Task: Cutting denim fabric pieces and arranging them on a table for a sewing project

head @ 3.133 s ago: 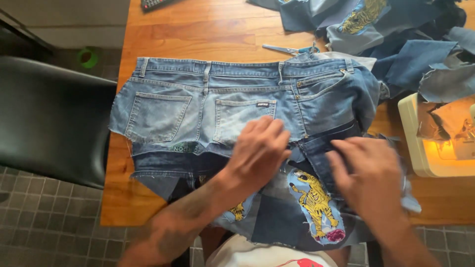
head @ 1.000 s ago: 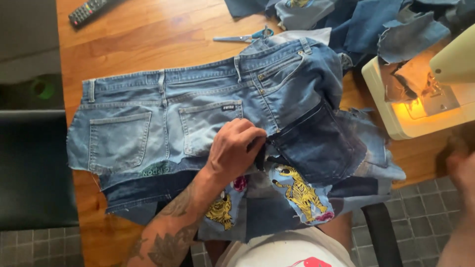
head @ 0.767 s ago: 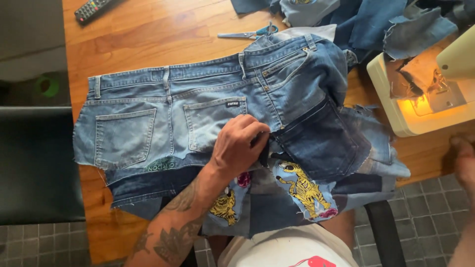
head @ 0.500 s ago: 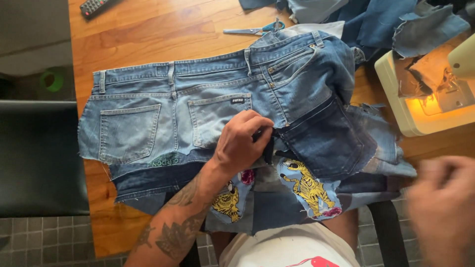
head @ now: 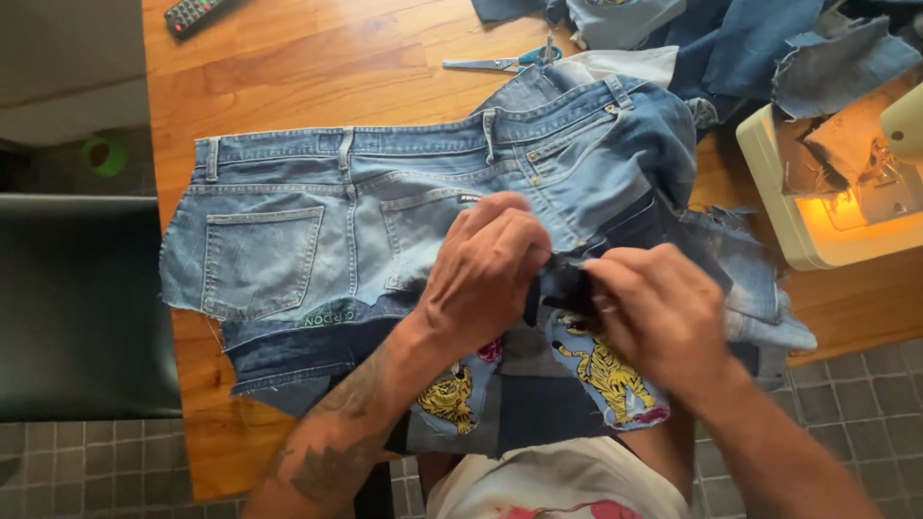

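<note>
Left hand (head: 486, 269) & right hand (head: 659, 312) both curl tight, pinching a dark blue denim piece (head: 562, 286) between them, in the middle of the counter (head: 288, 77). Under it lie the cut-off jeans (head: 317, 231), spread flat, w/ yellow tiger patches (head: 606, 370) near the person's lap. Scissors (head: 500, 63) sit at the far side. A lit sewing machine (head: 836, 192) is at the right. A remote (head: 192, 13) is at the far left corner.

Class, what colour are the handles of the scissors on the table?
The scissors have teal-blue handles, seen in the head view.
</note>
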